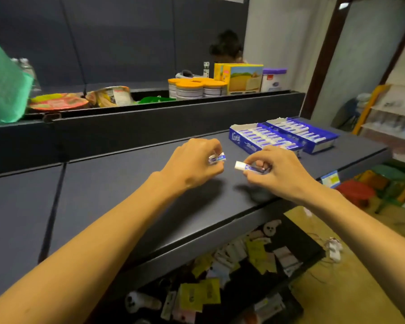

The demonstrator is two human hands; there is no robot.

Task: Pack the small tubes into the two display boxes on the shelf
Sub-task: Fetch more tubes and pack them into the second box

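Two bare hands hovered over the dark shelf (108,195) at the centre of the frame, each grasping one small tube. The left hand (194,163) had its grip curled around a blue and white tube (217,158), pinched at the fingertips. The right hand (279,170) pinched a second tube (249,167), whose white cap pointed toward the left hand; the two tubes were near each other but apart. Right of centre and higher in the frame, two blue display boxes sat side by side on the shelf, the nearer box (243,142) touching the farther box (323,142), both holding rows of tubes. Orange-lidded tins (197,86) stood on the ledge behind, in the upper middle.
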